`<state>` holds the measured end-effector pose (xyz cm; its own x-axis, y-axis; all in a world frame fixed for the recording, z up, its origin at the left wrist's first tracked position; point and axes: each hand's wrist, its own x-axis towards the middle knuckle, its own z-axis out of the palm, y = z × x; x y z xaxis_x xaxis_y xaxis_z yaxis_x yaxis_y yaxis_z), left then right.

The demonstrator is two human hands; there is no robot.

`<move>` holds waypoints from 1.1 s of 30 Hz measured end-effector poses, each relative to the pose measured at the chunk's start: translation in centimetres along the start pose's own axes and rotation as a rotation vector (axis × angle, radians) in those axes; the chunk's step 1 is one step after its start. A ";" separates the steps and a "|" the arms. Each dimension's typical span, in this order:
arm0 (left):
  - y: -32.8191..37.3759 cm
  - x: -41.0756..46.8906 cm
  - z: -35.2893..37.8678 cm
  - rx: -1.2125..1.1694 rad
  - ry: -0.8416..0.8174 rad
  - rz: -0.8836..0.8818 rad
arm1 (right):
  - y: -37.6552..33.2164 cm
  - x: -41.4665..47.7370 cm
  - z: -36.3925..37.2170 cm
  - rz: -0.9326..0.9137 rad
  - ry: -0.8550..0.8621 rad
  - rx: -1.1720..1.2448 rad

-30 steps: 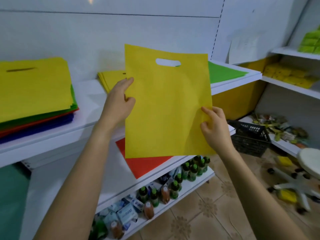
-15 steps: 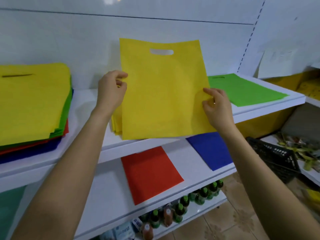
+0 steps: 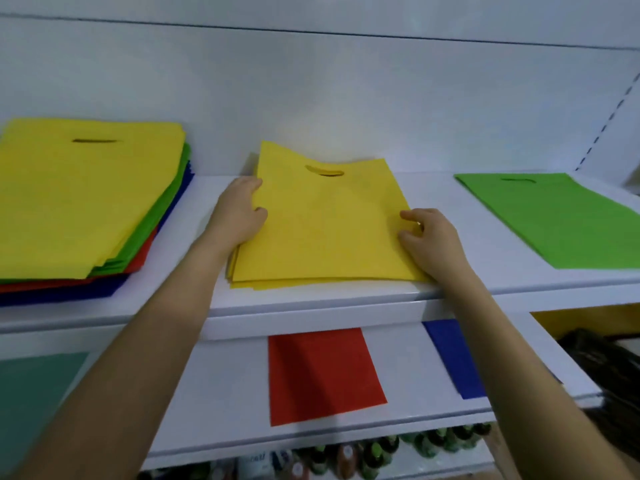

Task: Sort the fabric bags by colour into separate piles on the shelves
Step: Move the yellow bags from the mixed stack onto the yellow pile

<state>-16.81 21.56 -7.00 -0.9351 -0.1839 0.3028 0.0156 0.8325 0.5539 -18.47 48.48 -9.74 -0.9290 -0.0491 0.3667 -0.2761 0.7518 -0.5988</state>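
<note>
A yellow fabric bag (image 3: 325,223) with a cut-out handle lies on top of a small yellow pile in the middle of the upper shelf (image 3: 311,299). My left hand (image 3: 239,213) grips its left edge. My right hand (image 3: 429,237) rests on its right edge, fingers bent on the fabric. At the left of this shelf sits a mixed stack (image 3: 79,202), yellow on top with green, red and blue beneath. A green bag (image 3: 554,216) lies flat at the right. On the lower shelf lie a red bag (image 3: 322,372) and a blue bag (image 3: 453,358).
A teal sheet (image 3: 31,400) shows at the lower left. Bottles (image 3: 374,452) stand in a row on the bottom shelf. A dark basket (image 3: 606,368) sits at the right edge. The white back wall rises close behind the upper shelf.
The yellow bag was held upright in front of the shelf. Both hands have brought it down flat onto the yellow pile.
</note>
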 end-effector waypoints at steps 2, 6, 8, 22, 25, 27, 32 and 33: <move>-0.3 -0.1 0.1 0.045 -0.038 -0.044 | 0.5 0.4 0.3 0.001 -0.012 -0.012; -0.6 -0.2 0.4 0.087 -0.054 -0.085 | 1.1 0.9 0.9 0.005 -0.027 -0.082; -0.5 -0.4 0.4 0.078 -0.046 -0.091 | 1.2 1.2 0.9 0.025 -0.068 -0.098; 1.0 -8.2 -3.8 -0.024 0.453 0.096 | -4.0 -3.2 -0.9 -0.418 -0.012 0.218; -0.4 -11.2 -5.1 0.082 0.487 0.095 | -6.6 -6.2 1.6 -0.540 -0.076 0.300; -1.5 -13.3 -5.9 0.104 0.482 0.088 | -8.3 -8.1 3.1 -0.596 -0.105 0.326; -4.4 -18.3 -8.8 0.047 0.503 0.048 | -12.8 -13.1 5.8 -0.707 -0.201 0.357; -4.8 -19.2 -9.4 0.033 0.506 0.044 | -13.6 -14.1 6.3 -0.725 -0.200 0.350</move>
<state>4.40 16.18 -8.23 -0.6449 -0.3718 0.6677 0.0325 0.8596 0.5100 -3.19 34.78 -11.22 -0.5085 -0.5837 0.6331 -0.8532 0.2424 -0.4618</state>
